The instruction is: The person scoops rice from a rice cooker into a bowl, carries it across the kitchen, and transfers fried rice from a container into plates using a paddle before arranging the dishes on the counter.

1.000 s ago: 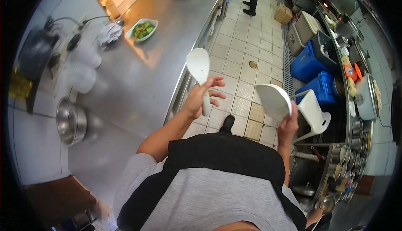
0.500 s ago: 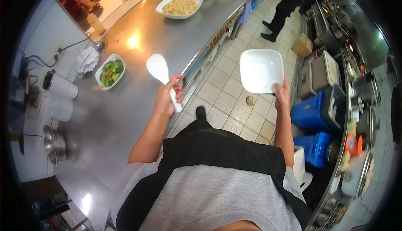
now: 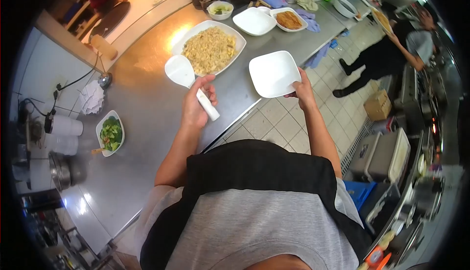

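Note:
My left hand [image 3: 197, 102] is closed around the handle of a white rice paddle [image 3: 179, 70], its broad head up and to the left. Just beyond the paddle, a large white dish [image 3: 238, 38] full of fried rice [image 3: 210, 50] stands on the steel counter. The paddle head overlaps the near left edge of that dish in view; I cannot tell whether they touch. In my right hand [image 3: 302, 93] is a white square bowl [image 3: 274, 74], gripped by its near right rim. Nothing lies in the bowl, which is held up near the counter's edge.
On the steel counter [image 3: 142, 123] sit a dish of broccoli [image 3: 111, 134], a white plate [image 3: 254, 21], a dish of orange-brown food [image 3: 289, 20] and a small bowl [image 3: 220, 10]. A co-worker [image 3: 391, 50] stands on the tiled floor, holding a plate. Bins and storage boxes line the right.
I have moved forward along the counter, so the fried rice is much closer. Both hands still hold the paddle and bowl; the bowl is now nearer the counter. The co-worker now shows a plate in hand.

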The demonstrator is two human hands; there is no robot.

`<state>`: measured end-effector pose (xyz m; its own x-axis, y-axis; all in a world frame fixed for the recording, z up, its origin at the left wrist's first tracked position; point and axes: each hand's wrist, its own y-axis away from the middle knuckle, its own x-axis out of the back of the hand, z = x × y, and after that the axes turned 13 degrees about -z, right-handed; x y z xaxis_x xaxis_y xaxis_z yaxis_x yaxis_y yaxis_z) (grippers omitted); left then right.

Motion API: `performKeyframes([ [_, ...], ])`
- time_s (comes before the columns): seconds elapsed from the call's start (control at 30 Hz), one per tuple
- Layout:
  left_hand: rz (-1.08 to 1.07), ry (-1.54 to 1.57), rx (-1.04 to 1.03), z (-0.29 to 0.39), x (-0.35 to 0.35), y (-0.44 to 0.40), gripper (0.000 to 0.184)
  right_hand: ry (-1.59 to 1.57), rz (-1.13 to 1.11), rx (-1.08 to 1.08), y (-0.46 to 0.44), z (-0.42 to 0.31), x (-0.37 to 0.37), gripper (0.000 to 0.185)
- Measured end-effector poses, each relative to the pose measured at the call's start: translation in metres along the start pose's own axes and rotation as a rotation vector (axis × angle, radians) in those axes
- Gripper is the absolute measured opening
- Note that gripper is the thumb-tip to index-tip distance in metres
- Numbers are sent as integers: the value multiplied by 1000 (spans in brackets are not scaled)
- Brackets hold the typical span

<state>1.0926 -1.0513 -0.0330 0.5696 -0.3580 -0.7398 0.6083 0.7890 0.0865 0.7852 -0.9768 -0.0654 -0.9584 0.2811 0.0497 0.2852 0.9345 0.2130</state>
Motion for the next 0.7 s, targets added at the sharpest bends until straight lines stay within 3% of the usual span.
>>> performKeyframes([
  [0.17,88,-173,-251,-21,-29,-55,45,-13,-240,-75,-102,13,41,58],
  [0.3,286,-330,-407,-46,-56,-92,51,105,-442,-115,-149,-10,62,48],
  [0.4,382,-364,-520,-70,-79,-125,52,1048,-441,411,-168,-43,80,43],
  [0.43,413,-428,-537,-76,-89,-136,53,1003,-511,504,-162,-72,79,42],
  [0.53,474,-620,-550,-92,-119,-175,58,713,-1102,584,-168,-110,74,39],
  [0.63,470,-834,-531,-96,-137,-196,60,445,-1419,305,-167,-99,51,34],
  [0.7,450,-928,-431,-93,-141,-196,61,324,-1431,303,-175,-81,42,30],
])
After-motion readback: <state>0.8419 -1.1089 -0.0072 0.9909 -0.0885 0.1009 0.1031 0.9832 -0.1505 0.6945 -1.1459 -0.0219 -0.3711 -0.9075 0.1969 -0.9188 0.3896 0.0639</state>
